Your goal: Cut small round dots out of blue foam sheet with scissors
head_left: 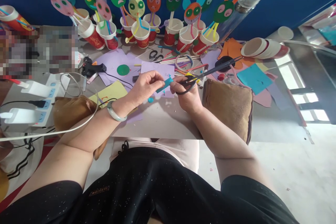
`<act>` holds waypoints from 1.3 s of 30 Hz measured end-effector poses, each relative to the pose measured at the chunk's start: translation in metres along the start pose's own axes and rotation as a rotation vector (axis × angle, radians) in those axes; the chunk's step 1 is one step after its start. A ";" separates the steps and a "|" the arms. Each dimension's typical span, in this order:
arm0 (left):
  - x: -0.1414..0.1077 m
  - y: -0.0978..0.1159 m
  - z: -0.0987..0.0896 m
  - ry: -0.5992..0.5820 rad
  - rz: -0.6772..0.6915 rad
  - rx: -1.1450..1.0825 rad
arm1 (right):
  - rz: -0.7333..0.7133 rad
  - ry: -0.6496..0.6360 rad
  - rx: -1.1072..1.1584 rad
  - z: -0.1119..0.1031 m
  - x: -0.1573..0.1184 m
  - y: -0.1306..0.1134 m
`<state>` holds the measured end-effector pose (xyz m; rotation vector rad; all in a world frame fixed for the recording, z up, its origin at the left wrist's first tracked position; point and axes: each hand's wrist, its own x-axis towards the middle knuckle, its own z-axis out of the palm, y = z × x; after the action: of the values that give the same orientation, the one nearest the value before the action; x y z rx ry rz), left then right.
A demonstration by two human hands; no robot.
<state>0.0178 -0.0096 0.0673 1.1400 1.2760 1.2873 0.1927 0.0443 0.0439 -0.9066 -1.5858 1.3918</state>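
My left hand (144,89) pinches a small piece of teal paper (162,87) between thumb and fingers. The paper's other end meets the fingertips of my right hand (191,98), which also keeps hold of a pair of scissors (210,71). The handle loops sit around the right fingers, and the blades point away to the upper right, clear of the paper. Beneath the hands lies a lilac sheet (154,68) with small blue scraps on it. A small blue paper disc (150,100) rests on the table just below my left hand.
Paper cups with rabbit-like paper faces, such as this cup (140,35), line the back. A glue gun (91,68) and power strip (48,101) are left; brown cushions (228,108) flank my arms. Stacked cups (262,48) and a teal sheet (254,78) lie right.
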 end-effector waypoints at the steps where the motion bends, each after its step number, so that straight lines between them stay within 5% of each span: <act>1: 0.000 0.000 0.000 -0.003 -0.004 -0.001 | -0.007 0.004 0.019 0.000 0.000 0.001; 6: 0.000 0.004 0.000 -0.088 -0.049 -0.030 | -0.034 0.012 0.106 0.001 0.000 0.001; 11: 0.000 0.010 -0.007 0.011 0.006 -0.056 | 0.006 -0.037 0.000 -0.003 0.002 -0.006; 21: 0.004 0.017 -0.016 0.177 0.130 -0.011 | 0.070 -0.518 -0.517 -0.014 0.002 -0.009; 39: 0.004 0.014 -0.013 0.086 0.018 -0.034 | -0.031 -0.660 -0.513 -0.011 0.001 -0.014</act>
<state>0.0040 -0.0068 0.0809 1.0841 1.3040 1.3788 0.2027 0.0483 0.0584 -0.7268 -2.5258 1.3588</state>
